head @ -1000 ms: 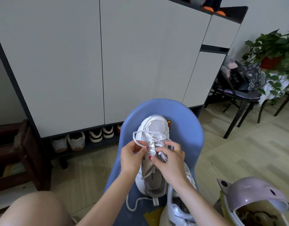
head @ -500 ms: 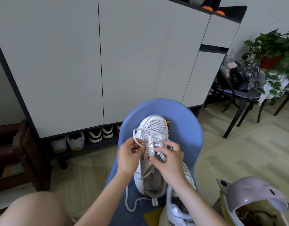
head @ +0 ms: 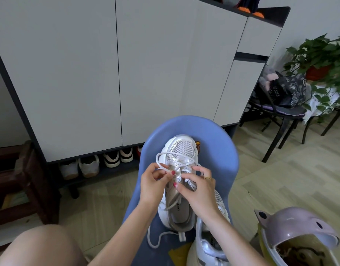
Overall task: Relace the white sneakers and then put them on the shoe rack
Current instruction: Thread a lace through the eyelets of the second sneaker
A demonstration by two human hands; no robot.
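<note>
A white sneaker [head: 179, 169] lies sole-down on the seat of a blue chair [head: 219, 150], toe pointing away from the person toward the cabinet and heel opening toward the camera. Both hands meet over its tongue, about midway along the lacing. The left hand [head: 153, 184] comes in from the shoe's left side; its thumb and forefinger are curled together and pinch a strand of the white lace [head: 166, 156], which loops out from the pinch over the left edge of the upper and back across the eyelets near the toe. The right hand [head: 199, 189], a ring on one finger, reaches from the right; its thumb and forefinger are bent down onto the tongue and pinch the lace there, while its other fingers [head: 202, 170] arch loosely above the right-hand eyelets. The two pinches sit just beside each other, almost touching, with the crossed lace strands lying directly beyond the fingertips. A loose lace end trails off the heel onto the chair seat, near the left forearm. The second sneaker [head: 207, 246] stands just beside the first at its heel, under the right forearm, partly hidden by it. Behind the chair, the open shoe rack [head: 100, 171] at the foot of a grey cabinet [head: 88, 73] holds several pairs of shoes. A lilac bin [head: 295, 233] stands to the lower right.
</note>
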